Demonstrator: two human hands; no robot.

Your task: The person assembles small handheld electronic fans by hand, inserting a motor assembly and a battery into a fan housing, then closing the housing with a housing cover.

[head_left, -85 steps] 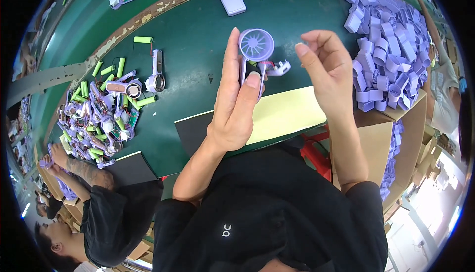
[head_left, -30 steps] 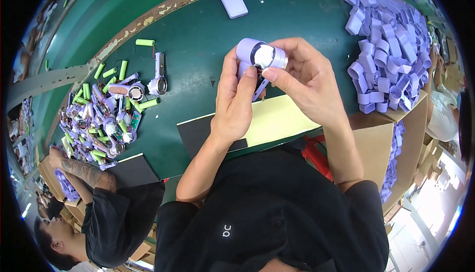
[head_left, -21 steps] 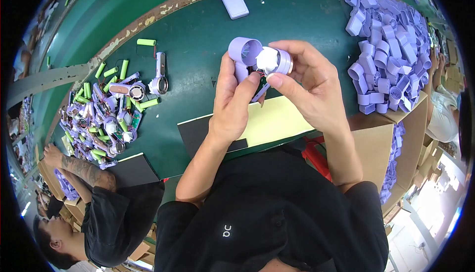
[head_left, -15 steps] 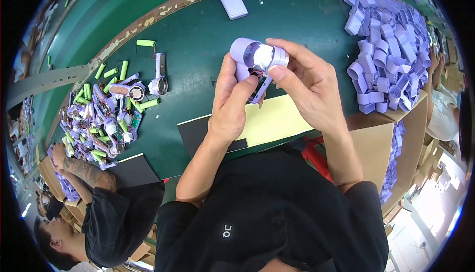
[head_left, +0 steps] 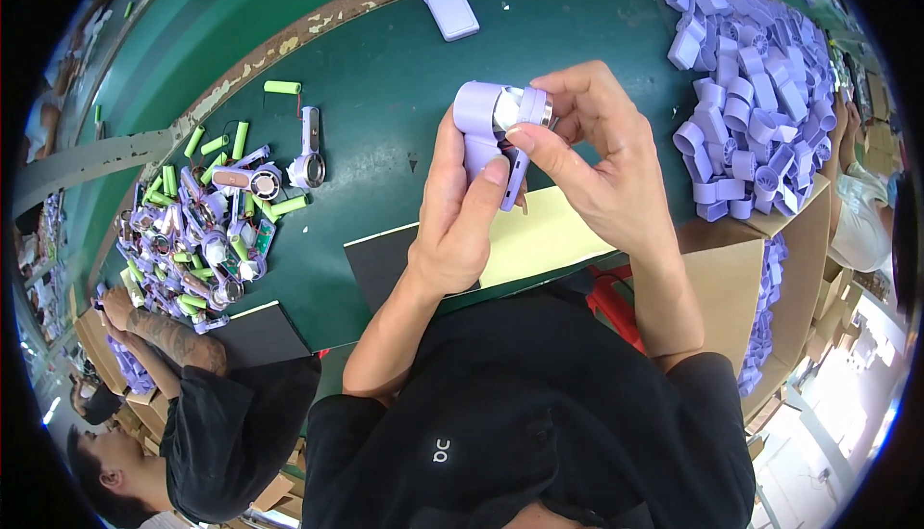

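Over the middle of the bench, my left hand [head_left: 450, 221] is closed around a light purple handheld fan housing [head_left: 478, 105], its thumb pressing the handle part. My right hand [head_left: 616, 163] grips the round end of the fan's inner assembly [head_left: 509, 111] between thumb and fingers. That assembly has a white middle and a silvery ring, and it sits partly inside the housing's round opening. Its narrow purple strip [head_left: 515, 187] lies along the housing's handle, at a slight angle to it. My fingers hide the wiring and the underside.
Fan innards with green battery cells [head_left: 202, 231] are heaped at left; one fan assembly [head_left: 309, 149] lies apart. Purple housings [head_left: 756, 96] pile up at right, above a cardboard box [head_left: 722, 279]. A purple fan body [head_left: 449, 9] lies at the far side. A yellow sheet [head_left: 549, 231] lies below my hands. A co-worker's arm [head_left: 173, 336] reaches in at left.
The inner assembly has gone deeper into the housing, and its strip now lies closer to the handle. The red wires seen before are now covered. My left thumb has shifted right onto the handle.
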